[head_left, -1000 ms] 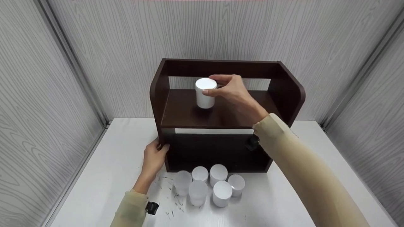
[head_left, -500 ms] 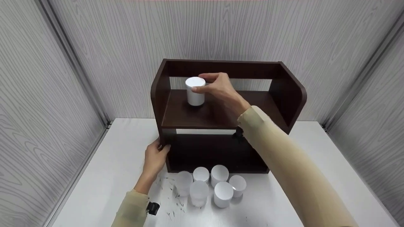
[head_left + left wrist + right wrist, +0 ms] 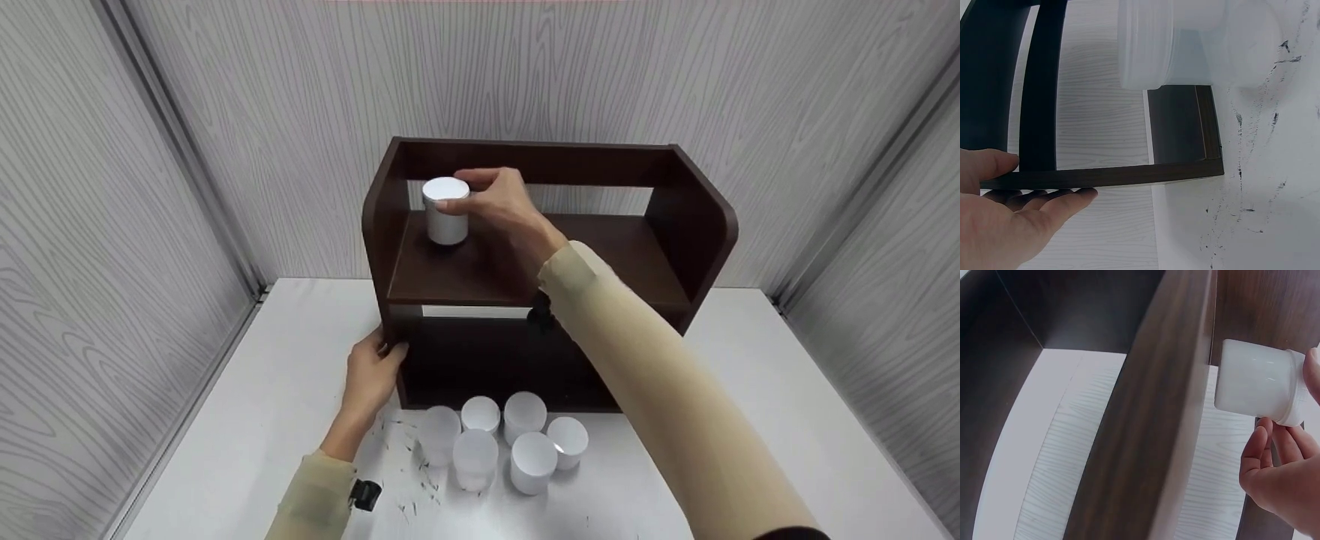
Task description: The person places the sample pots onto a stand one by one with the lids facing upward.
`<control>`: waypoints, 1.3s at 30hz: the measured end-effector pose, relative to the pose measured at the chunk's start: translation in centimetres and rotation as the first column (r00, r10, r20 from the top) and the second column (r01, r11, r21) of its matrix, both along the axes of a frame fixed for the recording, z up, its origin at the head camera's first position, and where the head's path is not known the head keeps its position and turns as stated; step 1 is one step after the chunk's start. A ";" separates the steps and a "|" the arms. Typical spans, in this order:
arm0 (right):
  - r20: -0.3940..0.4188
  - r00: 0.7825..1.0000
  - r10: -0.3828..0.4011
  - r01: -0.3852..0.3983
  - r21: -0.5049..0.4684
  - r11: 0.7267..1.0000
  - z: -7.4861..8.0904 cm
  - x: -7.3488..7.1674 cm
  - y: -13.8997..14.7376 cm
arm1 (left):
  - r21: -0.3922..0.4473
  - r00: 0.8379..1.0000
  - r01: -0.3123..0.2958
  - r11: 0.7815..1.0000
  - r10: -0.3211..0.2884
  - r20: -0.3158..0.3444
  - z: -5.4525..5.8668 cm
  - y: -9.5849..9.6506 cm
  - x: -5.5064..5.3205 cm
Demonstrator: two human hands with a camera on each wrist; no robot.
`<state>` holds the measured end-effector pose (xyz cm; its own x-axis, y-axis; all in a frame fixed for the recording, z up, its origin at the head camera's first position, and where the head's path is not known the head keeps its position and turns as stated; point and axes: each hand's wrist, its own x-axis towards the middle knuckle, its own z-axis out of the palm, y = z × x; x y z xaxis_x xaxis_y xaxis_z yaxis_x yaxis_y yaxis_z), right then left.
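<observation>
My right hand [image 3: 499,202] grips a white lidded jar [image 3: 447,217] near its lid, thumb on the front side. The jar is upright at the left part of the upper shelf [image 3: 510,259]; whether its base touches the board I cannot tell. In the right wrist view the same jar [image 3: 1255,379] shows with fingers at its lid end. My left hand [image 3: 370,375] holds the left side panel of the dark brown rack [image 3: 380,247], low down. In the left wrist view the thumb lies on one face of that panel [image 3: 1100,177] and the fingers on the other.
Several white and translucent jars [image 3: 534,461] stand grouped on the white table [image 3: 247,420] in front of the rack's lower compartment [image 3: 480,360]. Dark scuff marks lie on the table left of them. Grey wood-grain walls [image 3: 600,67] enclose the back and sides.
My right hand has carried the jar leftward along the upper shelf, closer to the left side panel. The left hand keeps its hold on the rack.
</observation>
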<state>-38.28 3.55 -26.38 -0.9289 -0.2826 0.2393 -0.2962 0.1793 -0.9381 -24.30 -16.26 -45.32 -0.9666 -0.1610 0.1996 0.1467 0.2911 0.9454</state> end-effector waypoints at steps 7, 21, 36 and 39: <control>0.007 1.000 -0.006 0.005 0.028 1.000 -0.2 -0.5 -0.6 | 0.001 1.000 -0.002 1.000 0.002 0.001 -0.2 0.0 0.0; 0.026 1.000 -0.018 0.017 0.022 1.000 -0.8 -1.0 -1.3 | 0.008 1.000 -0.002 1.000 0.002 0.012 -0.3 0.2 0.0; 0.031 0.999 -0.023 0.023 0.008 1.000 -1.1 -0.6 -1.6 | 0.002 1.000 -0.008 1.000 0.008 0.026 -0.3 0.1 0.0; 0.033 0.999 -0.010 0.010 0.003 1.000 -1.1 -0.4 -1.3 | -0.013 1.000 -0.005 1.000 0.005 0.031 -0.3 0.0 0.0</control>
